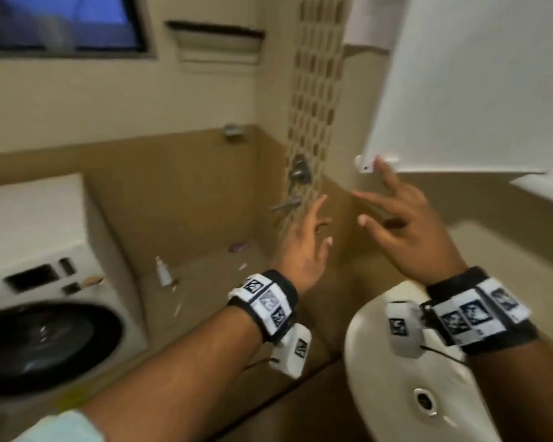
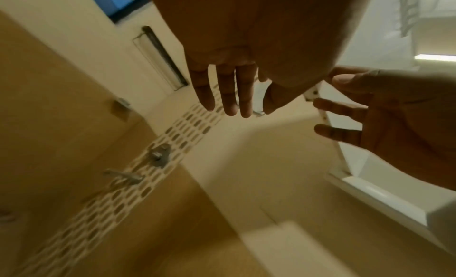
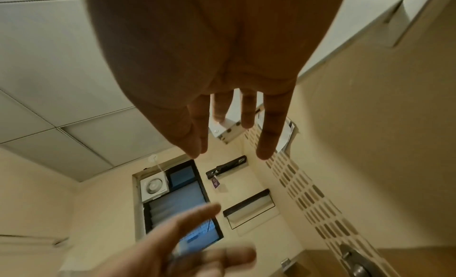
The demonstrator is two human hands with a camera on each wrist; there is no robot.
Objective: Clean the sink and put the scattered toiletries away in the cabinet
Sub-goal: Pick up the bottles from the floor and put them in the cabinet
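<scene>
Both hands are up and empty. Your right hand point(image 1: 406, 224) has its fingers spread, fingertips at the lower left corner of the white cabinet door point(image 1: 479, 90); whether they touch the edge or sit just short of it, you can't tell through the blur. Your left hand point(image 1: 307, 247) is flat and relaxed, just beside the right one, gripping nothing.

My read on the step: you're working the cabinet door, not the sink. From the left wrist view the door point(image 2: 323, 123) looks swung partly off its frame, but open-versus-closing isn't something I can call.

Where the task items are: the sink point(image 1: 393, 387) is below your right wrist, basin bare around the drain. The toiletries aren't put away yet. A white pump bottle point(image 1: 163, 272) stands on the floor near the washing machine point(image 1: 45, 298), something purple point(image 1: 238, 246) lies near the wall under the tap point(image 1: 286, 205), and a few small pieces point(image 1: 178, 309) lie apart from both, too small to identify.

Next move, as I'd call it: get the door fully clear, then turn left and down to the floor items. Expect a long reach, and the bottle looks easy to tip, so grip its body rather than the pump.
</scene>
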